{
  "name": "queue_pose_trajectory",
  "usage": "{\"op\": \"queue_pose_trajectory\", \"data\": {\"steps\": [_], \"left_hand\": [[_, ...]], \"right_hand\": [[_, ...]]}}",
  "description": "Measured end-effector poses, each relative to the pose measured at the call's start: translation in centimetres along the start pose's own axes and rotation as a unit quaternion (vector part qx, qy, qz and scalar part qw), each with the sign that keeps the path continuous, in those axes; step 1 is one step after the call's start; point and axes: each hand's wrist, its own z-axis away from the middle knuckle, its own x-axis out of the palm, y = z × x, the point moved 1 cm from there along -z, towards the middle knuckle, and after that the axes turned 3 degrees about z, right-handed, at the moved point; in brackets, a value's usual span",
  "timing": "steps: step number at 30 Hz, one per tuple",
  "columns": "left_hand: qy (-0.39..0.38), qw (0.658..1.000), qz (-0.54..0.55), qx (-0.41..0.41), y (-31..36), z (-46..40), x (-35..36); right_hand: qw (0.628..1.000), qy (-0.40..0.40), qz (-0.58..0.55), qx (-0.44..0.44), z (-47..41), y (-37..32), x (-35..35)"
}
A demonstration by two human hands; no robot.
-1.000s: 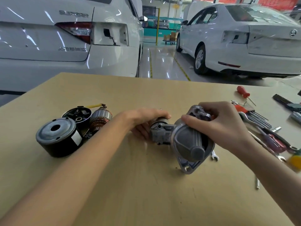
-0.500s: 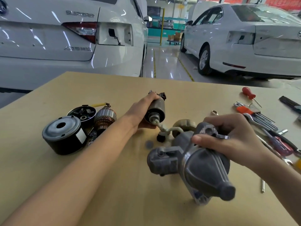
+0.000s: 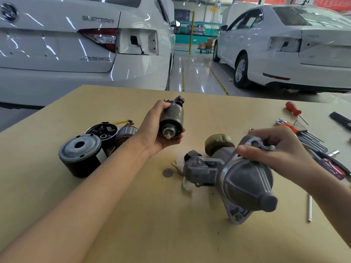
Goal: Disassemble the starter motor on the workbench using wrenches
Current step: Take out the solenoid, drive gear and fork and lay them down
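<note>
My left hand [image 3: 152, 128] holds the dark cylindrical solenoid [image 3: 171, 118] above the workbench, its plunger end facing me. My right hand [image 3: 273, 150] grips the grey cast nose housing [image 3: 241, 179] of the starter motor by its upper flange, lifted and tilted over the bench. A whitish lever [image 3: 185, 184] hangs under the housing, and a beige gear part [image 3: 218, 143] shows behind it. A small grey disc [image 3: 167, 172] lies on the bench between my arms.
At the left stand the black motor case [image 3: 79, 156], an end cap with brushes [image 3: 102, 131] and the armature [image 3: 126, 132]. Hex keys [image 3: 307, 137], a red screwdriver [image 3: 293, 110], pliers [image 3: 332, 166] and a long bolt [image 3: 310, 207] lie at the right. Two white cars stand beyond the bench.
My left hand pulled the solenoid out of the housing and raised it to the left. My right hand lifted and tilted the housing toward me.
</note>
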Motion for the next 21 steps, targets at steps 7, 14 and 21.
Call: {"op": "queue_pose_trajectory", "data": {"steps": [7, 14, 21], "left_hand": [[-0.028, 0.998, 0.063, -0.009, 0.6, 2.5, -0.3], [-0.121, 0.972, 0.201, -0.031, -0.4, 4.6, -0.8], [-0.161, 0.979, 0.101, 0.073, -0.6, 4.9, -0.4]], "right_hand": [[0.995, -0.079, -0.067, -0.003, -0.5, 1.8, -2.1], [0.956, -0.201, -0.21, 0.05, -0.4, 4.8, -4.2], [0.958, -0.185, -0.211, 0.053, -0.6, 5.4, -4.7]]}}
